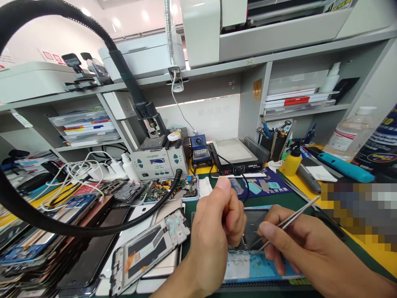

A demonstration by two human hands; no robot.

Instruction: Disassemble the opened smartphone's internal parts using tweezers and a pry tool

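My left hand [214, 223] is closed in a fist, its curled fingers beside a dark phone part [256, 219]. Whatever those fingers hold, if anything, is hidden. In my right hand [297, 242] a pair of metal tweezers [301, 212] is pinched between thumb and fingers, its tips pointing down at the lower edge of the phone part. A blue and white work surface [248, 267] lies under both hands. Left of my left hand, a bare phone frame [151, 250] rests tilted on other phones.
Stacked phones [40, 231] fill the left side. A thick black hose [102, 231] loops across the bench from the hot air station [158, 161]. A tray of circuit boards [170, 188] sits behind. At right stand a yellow bottle [291, 161] and a clear bottle [350, 134].
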